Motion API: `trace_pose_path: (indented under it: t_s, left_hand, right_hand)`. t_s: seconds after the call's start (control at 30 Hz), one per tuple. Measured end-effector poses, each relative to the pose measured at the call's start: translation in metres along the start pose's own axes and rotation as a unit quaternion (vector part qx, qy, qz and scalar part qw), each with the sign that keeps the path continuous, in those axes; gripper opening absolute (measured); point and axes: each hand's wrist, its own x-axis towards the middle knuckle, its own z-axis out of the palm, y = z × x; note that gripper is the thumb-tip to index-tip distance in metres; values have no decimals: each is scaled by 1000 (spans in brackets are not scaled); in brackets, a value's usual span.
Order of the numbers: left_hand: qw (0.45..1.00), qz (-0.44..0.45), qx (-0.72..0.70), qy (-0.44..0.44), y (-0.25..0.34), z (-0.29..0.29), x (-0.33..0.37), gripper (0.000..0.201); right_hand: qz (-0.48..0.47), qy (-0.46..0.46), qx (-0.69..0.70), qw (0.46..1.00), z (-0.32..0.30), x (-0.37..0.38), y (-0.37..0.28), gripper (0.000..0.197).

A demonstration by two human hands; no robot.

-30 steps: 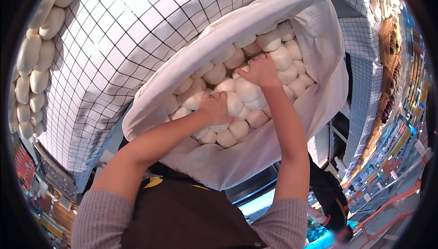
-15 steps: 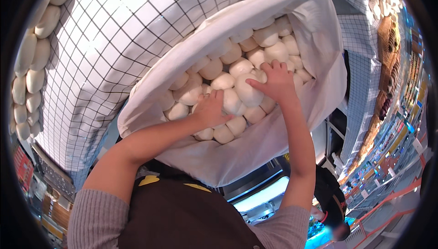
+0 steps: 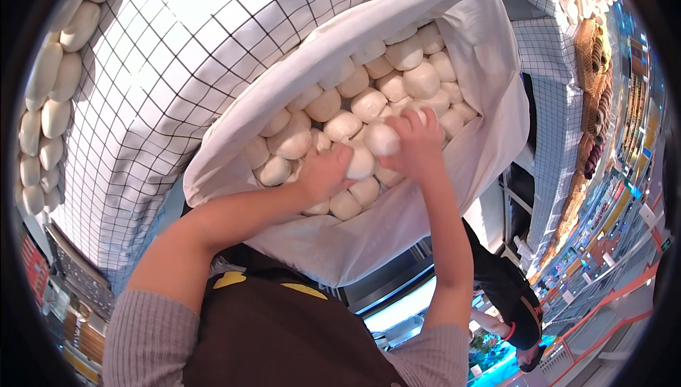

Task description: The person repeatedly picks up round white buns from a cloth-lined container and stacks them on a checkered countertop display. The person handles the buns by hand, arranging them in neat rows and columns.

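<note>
**Hands working in the bun pile**

Far left: a row of pale buns (image 3: 44,114) on the gridded white cloth (image 3: 156,68). Centre: cloth-lined tray (image 3: 454,18) heaped with round white dough buns (image 3: 369,103). Left hand (image 3: 323,174) lies flat and loose on the pile, gripping nothing. Right hand (image 3: 418,147) is closed round one bun (image 3: 381,139). Judged step: picking out. Lifting it calls for a gentle hold so neighbours stay put.
</note>
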Motion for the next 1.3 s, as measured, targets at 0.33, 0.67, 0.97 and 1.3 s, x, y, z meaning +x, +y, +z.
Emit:
trace_pose_path:
  t_s: [0.33, 0.67, 0.97, 1.3]
  left_hand:
    - [997, -46, 48, -47, 17, -30, -28, 88]
    - [993, 47, -59, 91, 8, -30, -20, 71]
    - [990, 87, 48, 100, 35, -98, -53, 71]
    - [909, 72, 274, 305, -48, -288, -203, 52]
  right_hand:
    - [46, 122, 121, 984, 26, -38, 13, 85]
    - [27, 147, 82, 985, 11, -54, -1, 72]
    - [112, 325, 37, 938, -58, -88, -61, 75]
    - [-42, 348, 249, 903, -113, 0, -234, 82]
